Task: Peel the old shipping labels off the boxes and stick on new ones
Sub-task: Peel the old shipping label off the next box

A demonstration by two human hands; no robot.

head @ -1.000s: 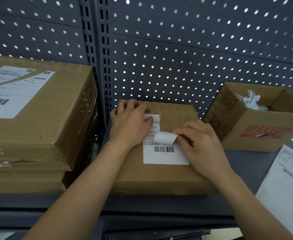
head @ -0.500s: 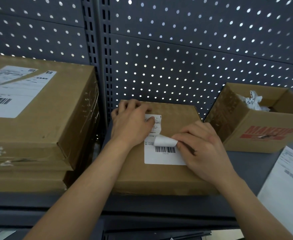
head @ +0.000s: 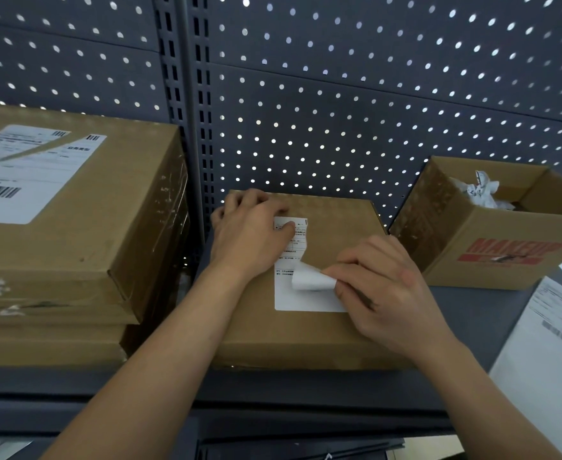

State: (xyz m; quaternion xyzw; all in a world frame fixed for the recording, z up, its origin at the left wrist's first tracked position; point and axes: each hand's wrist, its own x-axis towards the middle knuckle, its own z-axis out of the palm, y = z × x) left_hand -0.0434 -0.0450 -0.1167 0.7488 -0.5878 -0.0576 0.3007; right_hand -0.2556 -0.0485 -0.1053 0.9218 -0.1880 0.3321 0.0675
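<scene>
A flat brown box (head: 306, 340) lies on the dark shelf in the middle. A white shipping label (head: 303, 298) is stuck on its top, its right part curled over and lifted off the cardboard. My right hand (head: 386, 293) pinches that curled flap between thumb and fingers. My left hand (head: 249, 234) rests on the box's far left top, its thumb pressing the label's upper left corner. The label's barcode is hidden under the flap.
Stacked brown boxes (head: 74, 247) with a large label stand at the left. An open carton (head: 498, 240) printed in red holds crumpled white paper (head: 482, 194) at the right. White label sheets (head: 551, 353) lie on the shelf at the right. A perforated panel (head: 339, 111) stands behind.
My right hand has pulled the label's flap down and to the left, so more of it is lifted and the barcode is covered. My left hand stays put.
</scene>
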